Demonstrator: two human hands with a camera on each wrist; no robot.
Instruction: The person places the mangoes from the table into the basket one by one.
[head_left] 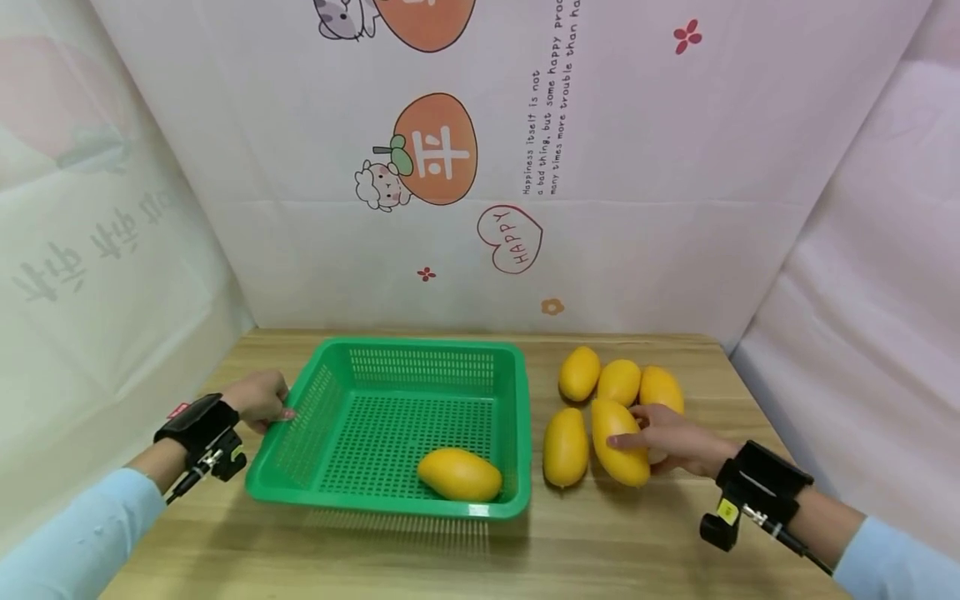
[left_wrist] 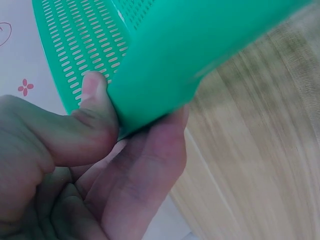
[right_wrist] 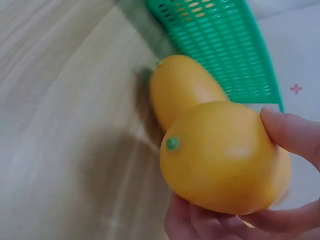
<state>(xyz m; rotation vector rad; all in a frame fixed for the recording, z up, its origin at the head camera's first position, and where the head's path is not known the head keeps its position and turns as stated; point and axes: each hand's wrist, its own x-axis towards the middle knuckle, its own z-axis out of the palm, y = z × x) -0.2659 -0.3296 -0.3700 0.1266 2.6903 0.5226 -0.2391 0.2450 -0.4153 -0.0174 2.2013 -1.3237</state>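
My left hand (head_left: 258, 398) pinches the left rim of a green plastic basket (head_left: 390, 510), thumb on the inner side and fingers underneath, as the left wrist view shows. One yellow mango (head_left: 459, 473) lies inside, near the basket's front right corner. To the right of the basket, my right hand (head_left: 671, 437) grips another mango (head_left: 621, 446) between thumb and fingers. In the right wrist view this held mango (right_wrist: 220, 160) has its green stem end towards the camera and partly covers a second mango (right_wrist: 182, 87) lying on the table.
Around the held fruit, more mangoes lie on the wooden table (head_left: 600, 550): one (head_left: 566, 447) beside the basket and a row behind, including a mango (head_left: 580, 373) at its left end. A printed white cloth (head_left: 637, 233) hangs behind, with cloth at both sides too.
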